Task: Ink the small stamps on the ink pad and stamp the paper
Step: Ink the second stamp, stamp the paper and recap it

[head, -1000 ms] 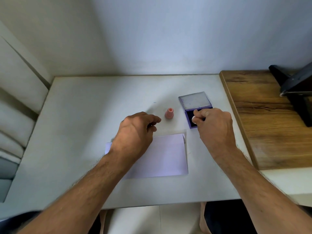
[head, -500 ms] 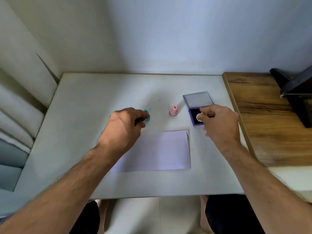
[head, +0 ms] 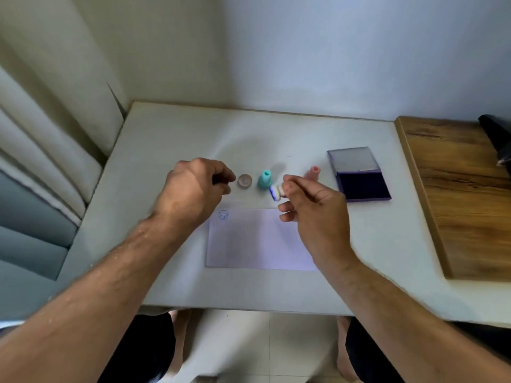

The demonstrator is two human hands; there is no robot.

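My right hand (head: 312, 208) pinches a small white stamp (head: 277, 192) whose inked blue face points left, held above the far edge of the pale paper (head: 257, 239). One round blue print (head: 223, 214) marks the paper's far left corner. My left hand (head: 193, 189) hovers with its fingers curled and nothing visible in them, just left of a small clear round cap (head: 244, 181). A teal stamp (head: 265, 179) and a pink stamp (head: 313, 174) stand upright on the white table (head: 166, 150). The purple ink pad (head: 362, 185) lies open to the right, its lid (head: 352, 158) folded back.
A wooden board (head: 453, 194) adjoins the table on the right, with a black object (head: 497, 139) at its far edge. Cushions (head: 41, 150) press against the table's left side. A wall rises behind. My knees show below the near table edge.
My right hand lifted the white stamp off the ink pad and carried it left over the paper. My left hand let go of the teal stamp. The view shifted, revealing the cap and a print.
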